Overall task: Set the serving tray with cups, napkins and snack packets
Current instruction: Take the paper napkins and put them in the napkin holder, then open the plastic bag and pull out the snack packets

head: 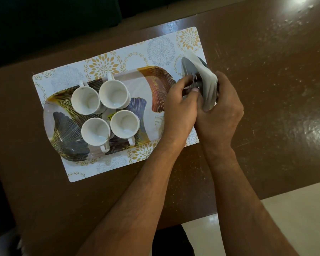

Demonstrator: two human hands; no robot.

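A leaf-patterned serving tray (150,84) lies on a floral placemat (161,50). Several white cups (85,101) stand upright on the tray's left half, handles outward. At the tray's right end a grey napkin holder (189,68) stands with a stack of white napkins (208,84) in it. My right hand (220,109) wraps around the napkin stack and the holder from the right. My left hand (181,106) pinches the holder's near side, thumb against its cut-out face. No snack packets are in view.
The placemat rests on a glossy brown table (266,89). The table's near edge runs diagonally at the lower right, with pale floor (294,218) beyond it. A dark area lies past the far edge.
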